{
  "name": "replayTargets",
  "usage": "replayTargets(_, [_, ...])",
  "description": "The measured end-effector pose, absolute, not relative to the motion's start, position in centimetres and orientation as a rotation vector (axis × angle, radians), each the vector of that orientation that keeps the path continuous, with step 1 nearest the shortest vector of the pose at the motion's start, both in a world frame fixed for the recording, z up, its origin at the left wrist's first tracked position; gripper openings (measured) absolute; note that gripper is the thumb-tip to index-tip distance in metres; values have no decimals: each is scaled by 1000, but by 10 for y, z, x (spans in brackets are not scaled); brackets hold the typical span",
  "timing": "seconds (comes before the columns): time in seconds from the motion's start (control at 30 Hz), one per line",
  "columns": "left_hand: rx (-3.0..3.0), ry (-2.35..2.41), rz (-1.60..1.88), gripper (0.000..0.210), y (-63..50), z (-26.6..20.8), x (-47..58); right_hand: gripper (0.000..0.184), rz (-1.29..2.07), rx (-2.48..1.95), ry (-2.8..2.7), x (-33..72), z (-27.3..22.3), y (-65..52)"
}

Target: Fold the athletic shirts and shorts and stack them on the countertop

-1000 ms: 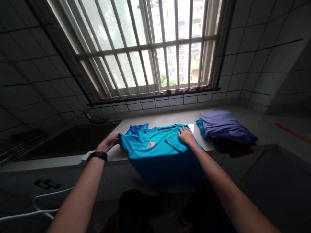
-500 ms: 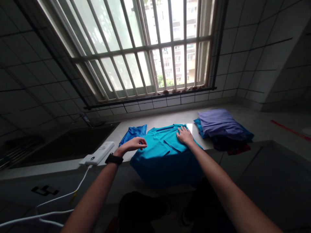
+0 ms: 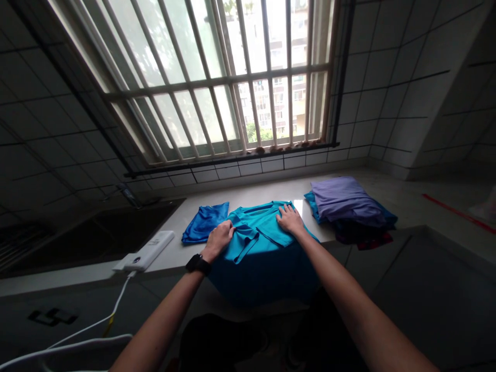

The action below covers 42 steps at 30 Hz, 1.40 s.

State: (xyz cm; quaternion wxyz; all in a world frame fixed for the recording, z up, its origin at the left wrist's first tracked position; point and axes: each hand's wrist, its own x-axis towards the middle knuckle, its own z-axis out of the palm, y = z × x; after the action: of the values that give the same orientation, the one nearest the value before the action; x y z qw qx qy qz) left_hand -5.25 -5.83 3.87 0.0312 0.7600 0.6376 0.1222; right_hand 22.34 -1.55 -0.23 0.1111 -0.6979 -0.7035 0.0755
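Observation:
A turquoise T-shirt (image 3: 267,261) lies across the counter, its lower part hanging over the front edge. My left hand (image 3: 219,238), with a black watch on the wrist, is closed on the shirt's left side near the sleeve, where the cloth is bunched and partly lifted. On the upper right of the shirt, my right hand (image 3: 290,219) rests flat with its fingers spread. Just left of the shirt is a folded blue garment (image 3: 204,222).
A stack of folded clothes with a lavender one (image 3: 341,199) on top sits to the right. A white power strip (image 3: 149,252) with a cable lies beside the dark sink (image 3: 89,232). A red strip (image 3: 459,212) is far right; a barred window (image 3: 217,82) is behind.
My left hand has moved from above the counter onto the shirt's left side and gripped the cloth, raising the sleeve. My right hand stays on the shirt. The view has shifted slightly.

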Motion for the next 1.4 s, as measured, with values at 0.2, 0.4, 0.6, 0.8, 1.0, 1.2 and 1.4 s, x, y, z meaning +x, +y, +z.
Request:
replayTargets(0.2, [2286,1881,383,27,-42,55,-61,64,225,-2041,-2059,223,-2,-15])
replayTargets(0.4, [2296,1974,143,30,-20,53,-73,64,224,-2047,-2046,223,-3,-15])
replayTargets(0.6, [2361,1692,211,40,-7,51,-60,63,230,-2056,-2051,223,0,-17])
replayTargets(0.8, [2520,1756,207,36,-22,35,-39,63,221,-2065,-2055,224,1,-18])
replayTargets(1.0, [2533,1918,386,30,-34,7,-36,63,187,-2077,-2052,224,-2,-16])
replayTargets(1.2, [2491,1889,438,28,-32,12,-37,63,200,-2094,-2065,224,2,-19])
replayTargets(1.4, [2451,1894,442,30,-34,14,-36,64,201,-2118,-2084,223,5,-21])
